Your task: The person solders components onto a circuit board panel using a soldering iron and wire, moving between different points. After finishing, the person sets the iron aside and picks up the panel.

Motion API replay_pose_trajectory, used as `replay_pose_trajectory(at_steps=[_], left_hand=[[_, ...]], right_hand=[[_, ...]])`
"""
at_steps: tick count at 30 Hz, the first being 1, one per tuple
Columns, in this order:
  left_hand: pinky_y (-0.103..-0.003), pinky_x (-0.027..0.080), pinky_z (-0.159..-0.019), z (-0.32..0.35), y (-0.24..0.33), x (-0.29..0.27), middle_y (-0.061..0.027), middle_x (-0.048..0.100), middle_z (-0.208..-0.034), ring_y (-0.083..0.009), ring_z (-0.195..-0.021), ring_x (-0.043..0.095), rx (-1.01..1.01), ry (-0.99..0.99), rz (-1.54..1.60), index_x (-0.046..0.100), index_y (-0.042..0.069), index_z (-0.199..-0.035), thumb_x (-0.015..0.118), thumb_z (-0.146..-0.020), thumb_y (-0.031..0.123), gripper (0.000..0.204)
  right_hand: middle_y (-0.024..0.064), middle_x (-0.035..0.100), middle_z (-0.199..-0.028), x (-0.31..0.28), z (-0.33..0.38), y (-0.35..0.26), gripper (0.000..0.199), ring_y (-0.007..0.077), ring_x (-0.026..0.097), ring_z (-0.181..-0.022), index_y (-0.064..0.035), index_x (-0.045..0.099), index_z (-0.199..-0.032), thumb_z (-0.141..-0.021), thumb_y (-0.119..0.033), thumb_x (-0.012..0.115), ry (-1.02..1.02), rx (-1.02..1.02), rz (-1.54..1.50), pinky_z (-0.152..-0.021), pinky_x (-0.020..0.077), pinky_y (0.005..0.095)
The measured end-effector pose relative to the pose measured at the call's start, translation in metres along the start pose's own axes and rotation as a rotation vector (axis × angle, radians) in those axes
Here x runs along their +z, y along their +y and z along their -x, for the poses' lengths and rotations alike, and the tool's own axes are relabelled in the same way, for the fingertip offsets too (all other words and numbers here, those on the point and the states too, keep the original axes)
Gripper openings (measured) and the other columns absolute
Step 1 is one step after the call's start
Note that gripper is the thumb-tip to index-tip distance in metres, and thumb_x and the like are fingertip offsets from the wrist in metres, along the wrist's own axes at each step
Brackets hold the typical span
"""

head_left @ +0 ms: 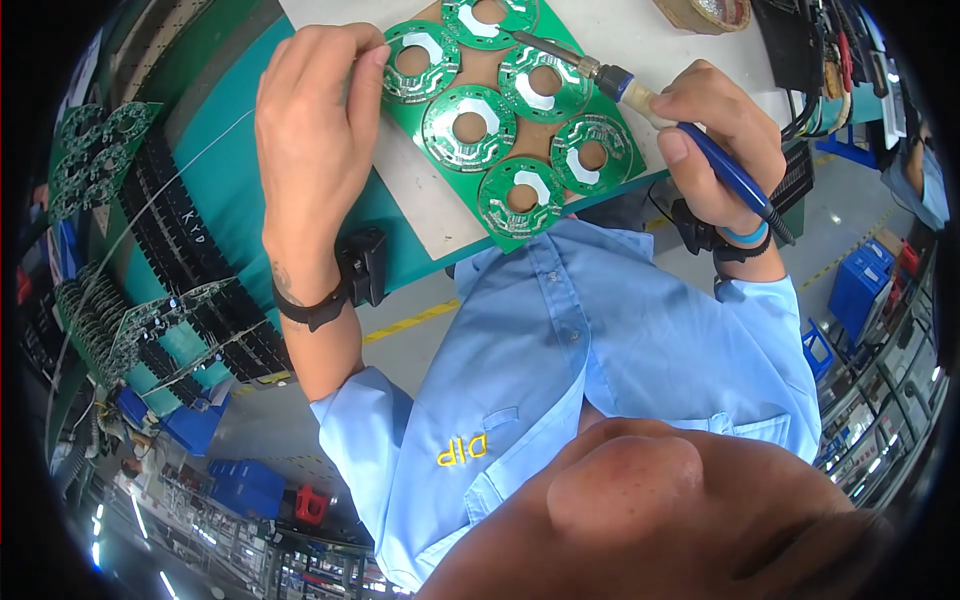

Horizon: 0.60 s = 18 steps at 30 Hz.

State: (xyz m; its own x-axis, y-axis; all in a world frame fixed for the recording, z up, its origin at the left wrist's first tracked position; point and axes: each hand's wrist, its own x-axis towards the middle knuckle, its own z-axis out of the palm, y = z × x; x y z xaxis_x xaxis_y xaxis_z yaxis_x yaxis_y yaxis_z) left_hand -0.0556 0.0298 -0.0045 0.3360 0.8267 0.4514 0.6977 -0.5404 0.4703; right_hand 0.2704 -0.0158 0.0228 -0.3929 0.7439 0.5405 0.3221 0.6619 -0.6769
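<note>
My right hand (725, 140) is wrapped round the handle of a soldering iron (640, 98) with a blue grip and a slim metal tip. That tip points left and rests at or just above the top round board of a green circuit board panel (468, 128). The panel carries several ring-shaped boards with white centres and round holes. At its upper left edge, my left hand (325, 110) has thumb and forefinger pinched together. A thin wire (185, 170) runs up to the back of this hand; what lies between the fingertips is hidden.
Under the panel lies a pale board (435, 225) on a teal mat. To the left are a black rack (180, 230) and more green circuit boards (100, 150). A round tan container (705, 14) stands at the far right, near dark cables (805, 110).
</note>
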Motion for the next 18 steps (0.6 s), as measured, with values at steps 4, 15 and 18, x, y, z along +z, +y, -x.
replay_pose_trajectory(at_steps=[4,15,18], left_hand=[[-0.040,0.045,-0.080,0.008,0.006,0.000,-0.0046,0.069,-0.093,-0.0262,-0.087,0.063,0.005,-0.058,-0.071,0.072,0.008,-0.100,0.077,-0.093,0.009,0.009],[-0.038,0.040,-0.083,0.017,0.009,0.007,-0.0010,0.067,-0.090,-0.0230,-0.089,0.061,-0.024,-0.075,-0.073,0.071,0.010,-0.095,0.078,-0.091,0.009,0.008],[-0.038,0.040,-0.082,0.021,0.009,0.010,-0.0009,0.067,-0.089,-0.0231,-0.088,0.061,-0.043,-0.098,-0.045,0.070,0.010,-0.094,0.078,-0.090,0.009,0.009]], right_hand=[[0.0122,0.074,-0.085,0.007,-0.002,-0.002,0.019,0.0229,0.067,-0.070,0.0018,0.076,-0.104,-0.085,0.000,0.075,-0.045,0.005,-0.022,-0.062,0.0529,0.0329],[0.0185,0.075,-0.090,0.022,0.004,-0.005,0.018,0.0218,0.067,-0.071,0.0091,0.070,-0.112,-0.100,-0.004,0.070,-0.122,0.229,-0.067,-0.063,0.0518,0.0328],[0.0193,0.076,-0.091,0.025,0.006,-0.006,0.019,0.0212,0.071,-0.074,0.0094,0.069,-0.115,-0.103,-0.005,0.068,-0.106,0.277,-0.094,-0.064,0.0539,0.0309]])
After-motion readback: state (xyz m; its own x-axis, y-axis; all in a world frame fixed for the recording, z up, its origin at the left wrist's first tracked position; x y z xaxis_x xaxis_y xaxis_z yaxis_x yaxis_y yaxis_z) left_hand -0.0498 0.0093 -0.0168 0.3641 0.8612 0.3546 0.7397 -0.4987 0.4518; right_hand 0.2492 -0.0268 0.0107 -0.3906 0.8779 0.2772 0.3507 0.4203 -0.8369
